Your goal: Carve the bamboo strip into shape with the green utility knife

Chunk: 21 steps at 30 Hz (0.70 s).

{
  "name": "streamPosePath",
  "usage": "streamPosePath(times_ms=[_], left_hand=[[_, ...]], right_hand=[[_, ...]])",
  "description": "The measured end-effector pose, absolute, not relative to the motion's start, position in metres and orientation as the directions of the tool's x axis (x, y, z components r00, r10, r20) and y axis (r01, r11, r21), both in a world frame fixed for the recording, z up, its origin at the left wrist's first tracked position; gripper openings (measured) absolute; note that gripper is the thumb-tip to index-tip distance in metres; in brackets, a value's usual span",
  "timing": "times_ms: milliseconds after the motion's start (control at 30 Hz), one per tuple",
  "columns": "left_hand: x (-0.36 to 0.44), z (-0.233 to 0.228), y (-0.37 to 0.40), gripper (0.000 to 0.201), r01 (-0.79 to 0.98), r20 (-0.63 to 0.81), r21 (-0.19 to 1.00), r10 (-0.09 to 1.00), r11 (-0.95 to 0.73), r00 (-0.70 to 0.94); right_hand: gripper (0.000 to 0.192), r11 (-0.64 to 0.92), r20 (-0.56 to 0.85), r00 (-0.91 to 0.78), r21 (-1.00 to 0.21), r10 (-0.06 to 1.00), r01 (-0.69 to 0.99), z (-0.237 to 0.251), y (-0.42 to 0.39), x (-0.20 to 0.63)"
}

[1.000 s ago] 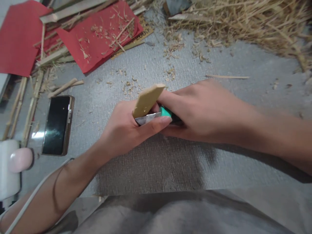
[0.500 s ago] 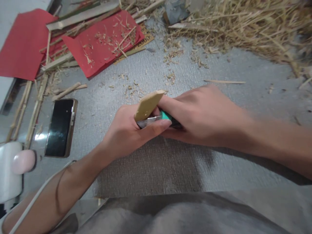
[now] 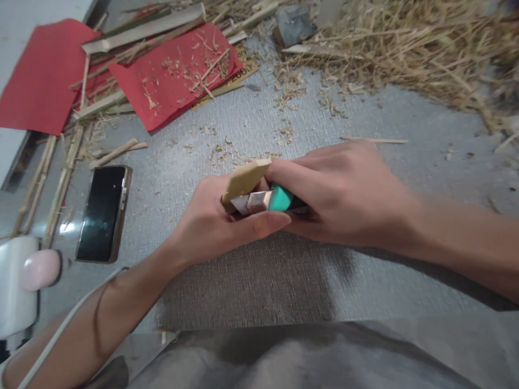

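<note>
Two hands meet over one small tan bamboo slip (image 3: 244, 178), which sits pinched in the left hand (image 3: 211, 221) with its flat face tilted up and its far end poking out past the knuckles. Against its lower edge lies the steel blade of a utility knife (image 3: 253, 202), whose teal-and-black handle disappears into the clenched right hand (image 3: 344, 194). The left thumb (image 3: 259, 222) runs directly beneath the blade, touching or almost touching it; the view does not settle which.

That thumb is the main worry, in my judgement: if the blade slips off the slip's edge or bites through suddenly, it would travel straight onto the thumb or the fingers curled behind the piece. A slip this short gives the left hand little to hold, so a hard push could also twist it out of the pinch.

Just beyond the grip, fine shavings (image 3: 221, 148) dot the grey mat (image 3: 259, 281). Further out on the left-hand side lies a dark smartphone (image 3: 102, 213), face up, with split bamboo strips (image 3: 60, 178) beside it and red paper sheets (image 3: 178, 75) past those. Well beyond the right hand spreads a heap of straw-like shavings (image 3: 405, 48). Loose debris underfoot of the work could hide a dropped piece.
</note>
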<state>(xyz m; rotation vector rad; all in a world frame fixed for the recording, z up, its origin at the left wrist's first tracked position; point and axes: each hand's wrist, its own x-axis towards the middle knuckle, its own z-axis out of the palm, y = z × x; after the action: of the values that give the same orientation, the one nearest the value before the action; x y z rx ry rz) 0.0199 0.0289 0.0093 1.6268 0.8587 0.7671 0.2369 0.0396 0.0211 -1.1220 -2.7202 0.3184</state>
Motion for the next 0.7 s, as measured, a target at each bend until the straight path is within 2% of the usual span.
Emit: streamPosePath(times_ms=[167, 367, 467, 633, 700], left_hand=[[0.02, 0.01, 0.027, 0.034, 0.21, 0.048, 0.96, 0.845, -0.187, 0.532], [0.019, 0.012, 0.026, 0.033, 0.287, 0.166, 0.874, 0.795, -0.393, 0.584], [0.02, 0.013, 0.026, 0.036, 0.316, 0.161, 0.864, 0.809, -0.392, 0.565], [0.02, 0.013, 0.025, 0.041, 0.368, 0.093, 0.868, 0.837, -0.333, 0.539], [0.02, 0.012, 0.025, 0.041, 0.357, 0.106, 0.872, 0.842, -0.334, 0.529]], right_hand=[[0.042, 0.731, 0.205, -0.704, -0.265, 0.68, 0.629, 0.014, 0.04, 0.238], [0.045, 0.769, 0.176, -0.76, -0.298, 0.626, 0.565, 0.015, 0.044, 0.24], [0.046, 0.777, 0.186, -0.764, -0.297, 0.618, 0.556, 0.013, 0.045, 0.241], [0.038, 0.808, 0.303, -0.749, -0.241, 0.589, 0.538, 0.004, 0.044, 0.243], [0.035, 0.811, 0.309, -0.75, -0.225, 0.585, 0.54, 0.003, 0.043, 0.243]])
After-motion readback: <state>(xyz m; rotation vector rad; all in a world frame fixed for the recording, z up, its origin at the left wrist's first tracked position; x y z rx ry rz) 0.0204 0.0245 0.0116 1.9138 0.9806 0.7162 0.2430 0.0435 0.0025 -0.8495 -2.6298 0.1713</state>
